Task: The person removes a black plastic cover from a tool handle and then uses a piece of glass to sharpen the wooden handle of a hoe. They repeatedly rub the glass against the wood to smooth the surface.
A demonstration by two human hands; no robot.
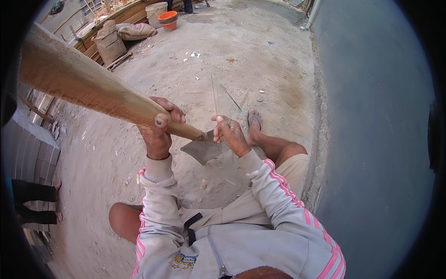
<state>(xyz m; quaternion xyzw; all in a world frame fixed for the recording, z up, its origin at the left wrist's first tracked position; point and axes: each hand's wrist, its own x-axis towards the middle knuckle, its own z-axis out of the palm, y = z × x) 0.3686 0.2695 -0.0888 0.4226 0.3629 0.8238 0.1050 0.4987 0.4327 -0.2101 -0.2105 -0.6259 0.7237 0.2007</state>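
A thick round wooden handle (102, 90) slants in from the upper left and narrows toward the middle of the head view. At its lower end is a flat grey metal blade (202, 149) with a pointed corner, close to the ground; which kind of digging tool it is I cannot tell. My left hand (159, 128) is closed around the handle a little above the blade, thumb on top. Just right of the blade, my right hand (231, 133) pinches a clear, thin piece of glass (226, 100) with straight edges. Its outline is faint, and part is hidden by my fingers.
A smooth grey wall (371, 130) rises close on my right. Grey blocks (35, 144) are stacked at left, where another person's legs (37, 197) show. Sacks (110, 43), an orange bucket (168, 21) and a pale bucket (156, 14) stand far off. My sandalled foot (253, 124) is ahead.
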